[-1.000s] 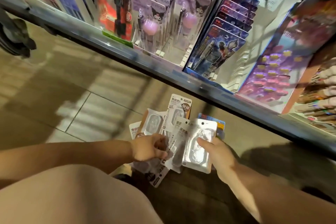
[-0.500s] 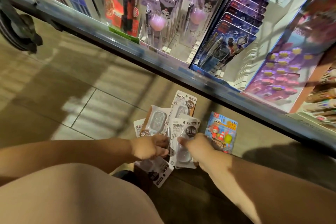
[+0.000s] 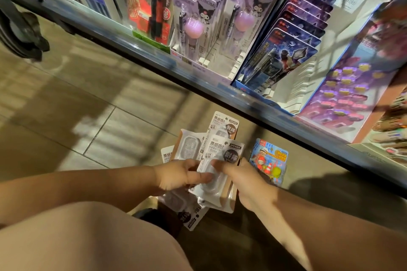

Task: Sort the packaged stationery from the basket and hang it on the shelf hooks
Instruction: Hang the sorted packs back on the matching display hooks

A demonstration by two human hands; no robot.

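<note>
Stationery packs are fanned out low in front of us on the head cam, just below the shelf edge. Our left hand grips the bunch, thumb across the top one. Our right hand pinches that same pack, so both hands meet on it. A colourful cartoon pack sits just right of them.

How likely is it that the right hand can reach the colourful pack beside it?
Probably yes: the colourful pack lies beside the right hand with nothing between them, though that hand pinches a white pack.
</note>
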